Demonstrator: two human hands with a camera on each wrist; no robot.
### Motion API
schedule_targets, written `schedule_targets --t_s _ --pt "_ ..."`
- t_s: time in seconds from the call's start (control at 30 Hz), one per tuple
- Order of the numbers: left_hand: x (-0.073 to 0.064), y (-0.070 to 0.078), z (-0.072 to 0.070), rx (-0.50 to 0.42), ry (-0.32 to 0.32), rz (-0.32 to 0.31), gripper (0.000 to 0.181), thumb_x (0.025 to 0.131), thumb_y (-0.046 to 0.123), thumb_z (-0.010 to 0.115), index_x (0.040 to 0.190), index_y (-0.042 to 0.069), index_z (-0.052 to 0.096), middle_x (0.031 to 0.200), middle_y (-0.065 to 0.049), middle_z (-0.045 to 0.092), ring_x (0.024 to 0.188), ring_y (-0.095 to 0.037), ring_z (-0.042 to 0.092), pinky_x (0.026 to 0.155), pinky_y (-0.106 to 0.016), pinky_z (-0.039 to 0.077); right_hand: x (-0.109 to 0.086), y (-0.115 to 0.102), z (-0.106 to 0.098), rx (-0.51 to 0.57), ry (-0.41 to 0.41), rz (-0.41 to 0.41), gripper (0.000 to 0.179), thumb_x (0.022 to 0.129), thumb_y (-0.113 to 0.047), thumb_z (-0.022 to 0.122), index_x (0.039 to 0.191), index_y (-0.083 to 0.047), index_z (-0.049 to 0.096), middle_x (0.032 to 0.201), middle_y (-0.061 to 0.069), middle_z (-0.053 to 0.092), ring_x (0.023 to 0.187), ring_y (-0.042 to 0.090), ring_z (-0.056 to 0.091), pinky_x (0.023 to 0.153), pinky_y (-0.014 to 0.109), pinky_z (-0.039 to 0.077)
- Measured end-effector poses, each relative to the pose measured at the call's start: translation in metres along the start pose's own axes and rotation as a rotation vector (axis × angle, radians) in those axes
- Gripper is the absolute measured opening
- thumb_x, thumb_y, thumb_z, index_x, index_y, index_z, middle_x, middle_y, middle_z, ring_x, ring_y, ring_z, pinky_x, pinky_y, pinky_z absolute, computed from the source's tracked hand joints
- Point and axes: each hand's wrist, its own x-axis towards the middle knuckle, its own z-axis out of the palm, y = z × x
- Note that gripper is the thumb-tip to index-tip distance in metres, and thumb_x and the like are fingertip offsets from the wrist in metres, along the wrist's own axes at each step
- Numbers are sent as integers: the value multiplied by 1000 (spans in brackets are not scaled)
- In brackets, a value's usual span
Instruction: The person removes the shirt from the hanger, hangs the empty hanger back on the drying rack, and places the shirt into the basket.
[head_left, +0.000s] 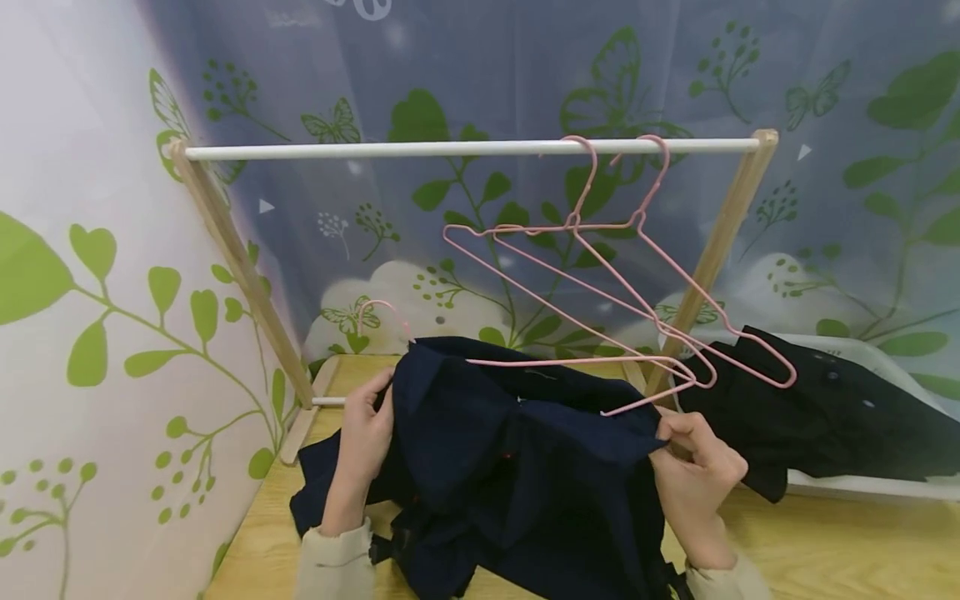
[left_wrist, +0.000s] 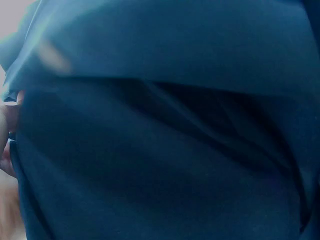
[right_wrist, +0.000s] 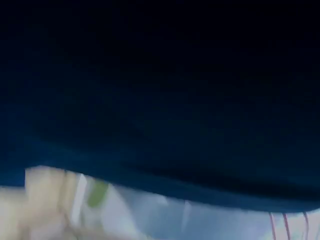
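Note:
A dark navy collared garment (head_left: 517,475) is held up between both hands, its lower part bunched on the wooden table. My left hand (head_left: 363,437) grips its left edge, thumb and fingers on the cloth. At the right, my right hand (head_left: 693,467) pinches a pointed corner. A pink hanger (head_left: 555,362) lies partly inside the garment: its hook rises behind the left side, and its right arm extends over the cloth near my right hand. Navy cloth (left_wrist: 150,165) fills most of the left wrist view, and dark cloth (right_wrist: 160,100) covers most of the right wrist view.
Beyond the garment stands a wooden rack with a white rail (head_left: 375,151). Two pink hangers (head_left: 645,221) hang at its right end, close above the garment. A white basket (head_left: 862,485) with black clothing (head_left: 825,417) stands at the right on the table (head_left: 847,542).

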Motion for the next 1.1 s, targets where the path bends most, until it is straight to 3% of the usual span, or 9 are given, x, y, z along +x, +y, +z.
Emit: schedule_targets --t_s 0.1,0.17,0.23,0.37,0.47,0.57,0.67,0.83,1.1 --pt "2 0 7 17 43 -18 22 106 6 52 106 -4 72 97 -10 70 83 -8 62 76 -18 50 5 8 -6 -39 -113 -45 31 89 -14 70 67 6 61 56 15 61 54 0 52 63 6 33" --pt "1 1 3 60 64 -9 21 105 5 53 105 -3 73 97 -15 70 82 -8 61 75 -17 49 6 12 -9 -77 -211 -95 38 96 -26 68 73 4 67 64 15 68 59 3 60 67 6 39" --pt "1 1 0 114 76 8 21 105 5 53 106 -3 73 97 -17 71 80 -7 60 73 -16 48 9 15 -12 -116 -316 -148 40 100 -31 64 79 2 71 71 11 71 57 9 57 66 10 41" --pt "2 -1 -8 214 117 80 20 104 1 54 103 -3 73 93 -17 72 76 -4 59 70 -14 46 17 17 -19 -201 -531 -228 39 104 -40 58 90 -10 77 86 4 76 65 15 65 67 22 49" --pt "2 -2 -13 270 144 145 18 101 -5 55 103 -4 74 94 -17 74 78 -4 62 72 -11 45 23 15 -21 -220 -627 -242 36 103 -44 56 94 -18 79 90 -3 77 76 15 71 69 26 53" --pt "2 -4 -16 319 155 197 18 99 -9 56 104 -5 73 95 -17 74 80 -8 63 73 -10 45 27 13 -21 -217 -639 -240 35 102 -44 57 95 -19 80 90 -5 76 78 14 71 67 25 53" --pt "1 -4 -17 359 163 236 16 97 -10 58 102 -5 73 94 -17 74 78 -15 65 73 -10 44 30 9 -19 -213 -602 -247 37 101 -43 58 94 -15 80 86 -2 76 75 14 70 66 23 52" --pt "1 0 -14 379 135 290 14 95 -11 61 99 -3 72 92 -15 73 77 -22 66 73 -12 45 32 -2 -11 -170 -528 -255 35 101 -36 61 93 -7 78 90 5 75 82 24 67 89 14 46" --pt "3 4 -2 409 70 349 15 92 -10 66 97 2 74 92 -11 73 82 -22 70 77 -17 50 19 -9 12 -231 -597 -341 36 103 -39 60 110 -8 77 100 8 73 92 32 65 84 42 47"
